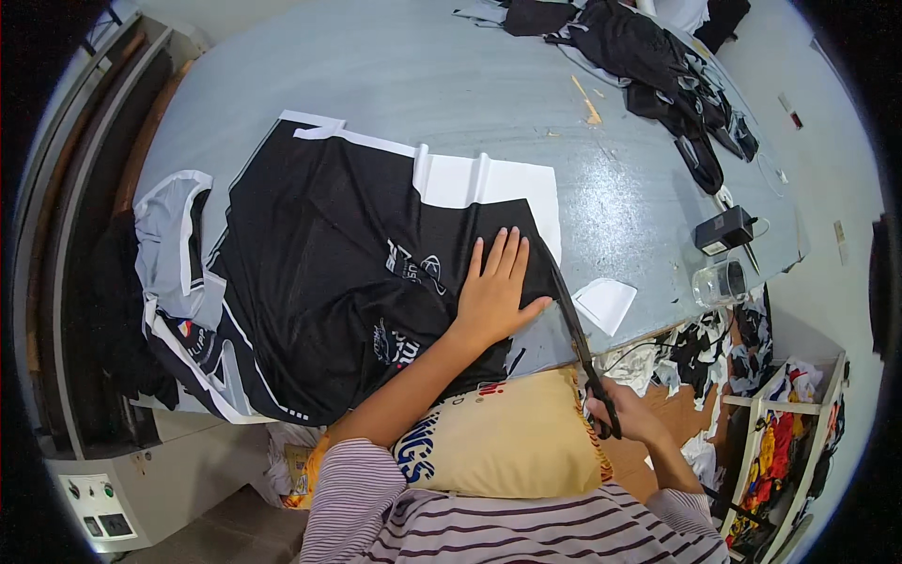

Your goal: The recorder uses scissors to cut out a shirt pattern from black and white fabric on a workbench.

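Observation:
My left hand (493, 287) lies flat on a black jersey panel (310, 226) with white and grey print, its fingers stretched out and the thumb to the side. With my right hand (625, 409) I grip a pair of long dark scissors (581, 343) by the handles. Their blades reach up along the right edge of the black cloth, just beside my left hand. Beneath the panel's far edge a white sheet (517, 179) sticks out, curled in places. Small white pieces (606, 305) rest to the right of the blades.
A grey and white garment piece (174, 235) lies at the table's left. Dark clothes (648, 56) are heaped at the far right, above a black box (724, 230) and a clear glass (720, 283). A yellow pillow (507, 432) sits before me; scraps (695, 362) cover the floor near a shelf (789, 407).

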`<act>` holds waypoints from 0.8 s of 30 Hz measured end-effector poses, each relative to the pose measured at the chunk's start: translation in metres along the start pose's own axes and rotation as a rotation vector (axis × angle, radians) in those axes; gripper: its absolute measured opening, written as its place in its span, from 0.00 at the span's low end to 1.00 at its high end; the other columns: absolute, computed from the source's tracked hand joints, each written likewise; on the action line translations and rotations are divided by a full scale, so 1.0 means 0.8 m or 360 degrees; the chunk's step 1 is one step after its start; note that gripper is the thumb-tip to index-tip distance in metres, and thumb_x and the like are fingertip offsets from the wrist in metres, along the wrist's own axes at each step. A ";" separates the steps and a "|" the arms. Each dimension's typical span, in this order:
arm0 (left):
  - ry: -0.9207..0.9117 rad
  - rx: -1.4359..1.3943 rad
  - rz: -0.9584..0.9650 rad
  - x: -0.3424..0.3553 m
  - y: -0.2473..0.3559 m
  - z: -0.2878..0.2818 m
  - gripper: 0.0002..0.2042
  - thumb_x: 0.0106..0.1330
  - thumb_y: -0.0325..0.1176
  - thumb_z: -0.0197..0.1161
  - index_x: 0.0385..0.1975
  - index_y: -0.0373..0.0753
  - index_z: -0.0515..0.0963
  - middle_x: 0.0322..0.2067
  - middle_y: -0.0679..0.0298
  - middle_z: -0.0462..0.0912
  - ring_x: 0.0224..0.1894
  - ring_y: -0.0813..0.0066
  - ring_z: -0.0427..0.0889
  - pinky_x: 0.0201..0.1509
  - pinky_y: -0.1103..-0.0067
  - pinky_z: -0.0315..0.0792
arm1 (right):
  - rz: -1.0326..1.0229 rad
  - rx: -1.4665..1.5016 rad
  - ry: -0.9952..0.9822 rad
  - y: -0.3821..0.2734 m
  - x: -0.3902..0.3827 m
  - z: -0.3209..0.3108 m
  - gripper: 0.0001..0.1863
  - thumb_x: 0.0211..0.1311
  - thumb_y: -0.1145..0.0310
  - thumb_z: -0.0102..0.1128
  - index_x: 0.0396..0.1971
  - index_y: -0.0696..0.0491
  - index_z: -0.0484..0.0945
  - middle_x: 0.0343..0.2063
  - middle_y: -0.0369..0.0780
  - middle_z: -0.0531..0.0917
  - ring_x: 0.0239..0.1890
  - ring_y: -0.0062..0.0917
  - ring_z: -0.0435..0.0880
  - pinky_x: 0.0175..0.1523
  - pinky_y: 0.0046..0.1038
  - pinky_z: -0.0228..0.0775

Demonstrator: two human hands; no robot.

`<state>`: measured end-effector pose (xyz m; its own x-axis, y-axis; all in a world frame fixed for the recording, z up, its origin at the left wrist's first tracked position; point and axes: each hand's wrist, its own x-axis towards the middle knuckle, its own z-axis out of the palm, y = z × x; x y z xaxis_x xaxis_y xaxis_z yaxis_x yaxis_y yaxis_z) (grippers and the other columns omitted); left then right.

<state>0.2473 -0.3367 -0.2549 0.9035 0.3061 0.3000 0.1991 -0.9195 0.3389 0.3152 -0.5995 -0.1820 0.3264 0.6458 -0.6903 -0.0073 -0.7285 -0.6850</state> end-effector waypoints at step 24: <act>0.0123 -0.0071 -0.0052 -0.006 0.000 0.001 0.42 0.54 0.60 0.56 0.59 0.28 0.61 0.63 0.49 0.58 0.67 0.58 0.52 0.69 0.57 0.41 | -0.0067 -0.0390 0.0161 -0.042 0.018 0.011 0.24 0.62 0.48 0.54 0.32 0.59 0.69 0.16 0.35 0.75 0.16 0.17 0.75 0.21 0.20 0.64</act>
<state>0.2435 -0.3384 -0.2567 0.8643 0.3555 0.3557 0.2092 -0.8974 0.3884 0.3121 -0.5636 -0.1708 0.4143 0.6594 -0.6273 0.2333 -0.7432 -0.6271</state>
